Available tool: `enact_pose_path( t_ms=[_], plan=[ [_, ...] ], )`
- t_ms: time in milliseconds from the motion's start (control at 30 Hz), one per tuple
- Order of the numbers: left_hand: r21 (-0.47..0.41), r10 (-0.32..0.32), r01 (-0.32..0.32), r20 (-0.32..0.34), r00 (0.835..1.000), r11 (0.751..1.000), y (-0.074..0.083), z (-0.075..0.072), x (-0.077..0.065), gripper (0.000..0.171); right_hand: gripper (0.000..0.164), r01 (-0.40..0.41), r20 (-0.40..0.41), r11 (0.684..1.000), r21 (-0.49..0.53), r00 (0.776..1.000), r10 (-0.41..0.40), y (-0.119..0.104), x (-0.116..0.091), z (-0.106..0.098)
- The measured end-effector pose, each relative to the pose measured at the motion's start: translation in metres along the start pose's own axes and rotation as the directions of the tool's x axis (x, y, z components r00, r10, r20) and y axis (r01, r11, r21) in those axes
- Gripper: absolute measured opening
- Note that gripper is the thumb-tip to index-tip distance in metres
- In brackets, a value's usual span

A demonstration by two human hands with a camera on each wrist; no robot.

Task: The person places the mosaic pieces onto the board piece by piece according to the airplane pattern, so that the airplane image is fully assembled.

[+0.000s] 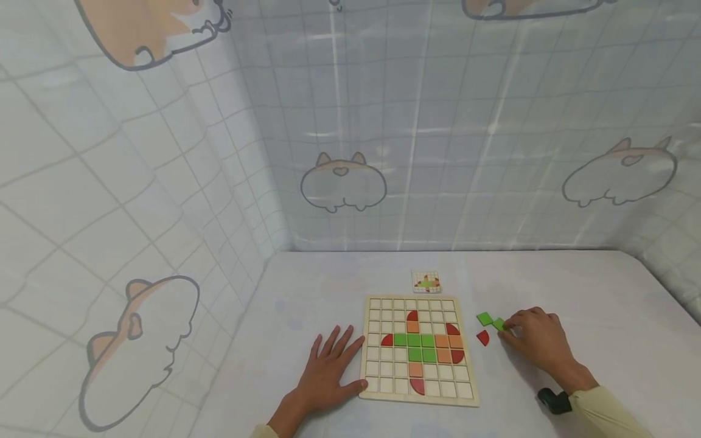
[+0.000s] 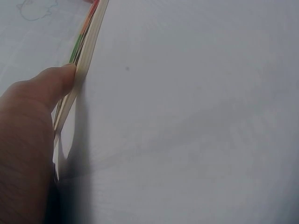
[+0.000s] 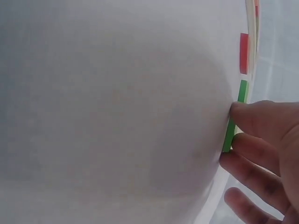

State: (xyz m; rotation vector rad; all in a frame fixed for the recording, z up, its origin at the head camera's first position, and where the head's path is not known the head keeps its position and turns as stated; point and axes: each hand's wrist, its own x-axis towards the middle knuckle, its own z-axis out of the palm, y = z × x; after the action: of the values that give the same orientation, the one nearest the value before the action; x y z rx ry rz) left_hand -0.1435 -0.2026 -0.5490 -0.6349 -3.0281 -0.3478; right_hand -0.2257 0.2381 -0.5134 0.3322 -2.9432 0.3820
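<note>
My left hand [image 1: 327, 374] lies with fingers spread on the table at the left edge of a wooden grid board [image 1: 386, 389]. Its thumb touches the board's side, as the left wrist view shows too. Green and orange squares and red quarter-circles fill some of the board's cells. Right of the board, my right hand [image 1: 539, 340] pinches a green square tile [image 3: 229, 135] at the tabletop, thumb at one end and fingertips at the other. Close by lie a second green square tile [image 1: 485, 318] and a loose red quarter-circle piece [image 1: 483, 337].
Behind the board lies a small pattern card [image 1: 426, 282] with a coloured figure on a grid. A dark wrist camera [image 1: 554, 401] sits by the right sleeve. Curtain-like walls [image 1: 438, 121] with a grid print enclose the white table [image 1: 317, 280] at the back and sides.
</note>
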Motion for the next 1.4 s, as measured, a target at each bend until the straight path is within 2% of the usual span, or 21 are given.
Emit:
enact_pose_path(
  t_ms=[267, 467, 633, 900, 1067, 1233, 1400],
  plan=[
    [0.004, -0.011, 0.011, 0.011, 1.0, 1.0, 0.001, -0.002, -0.001, 0.08, 0.019, -0.014, 0.004, 1.0, 0.004, 1.0, 0.014, 0.0, 0.002, 0.0],
    [0.007, -0.022, 0.022, 0.026, 0.999, 1.0, 0.0, -0.001, -0.001, 0.08, 0.027, -0.062, 0.04, 0.998, 0.01, 0.997, 0.061, 0.002, 0.001, -0.003],
    [0.004, -0.02, 0.02, 0.033, 0.999, 1.0, -0.001, 0.0, 0.001, 0.08, 0.031, -0.069, 0.039, 0.997, 0.023, 0.997, 0.068, 0.003, -0.002, -0.004],
    [-0.028, -0.018, 0.018, 0.022, 1.0, 0.999, -0.002, 0.003, 0.0, 0.081, 0.027, 0.009, -0.006, 1.0, 0.028, 1.0, -0.009, -0.01, -0.004, -0.008],
    [-0.026, -0.008, 0.008, 0.013, 1.0, 1.0, -0.003, 0.005, 0.001, 0.081, 0.026, 0.055, -0.027, 0.997, 0.05, 0.998, -0.054, -0.027, -0.004, -0.006],
    [-0.029, -0.002, 0.002, 0.008, 1.0, 1.0, -0.003, 0.005, 0.0, 0.081, 0.021, 0.135, -0.039, 0.989, 0.059, 0.99, -0.133, -0.047, -0.002, -0.002],
    [-0.018, 0.01, -0.011, -0.022, 1.0, 1.0, -0.003, 0.006, 0.0, 0.08, 0.02, 0.202, -0.012, 0.974, 0.102, 0.979, -0.202, -0.07, 0.001, 0.001]
  ],
)
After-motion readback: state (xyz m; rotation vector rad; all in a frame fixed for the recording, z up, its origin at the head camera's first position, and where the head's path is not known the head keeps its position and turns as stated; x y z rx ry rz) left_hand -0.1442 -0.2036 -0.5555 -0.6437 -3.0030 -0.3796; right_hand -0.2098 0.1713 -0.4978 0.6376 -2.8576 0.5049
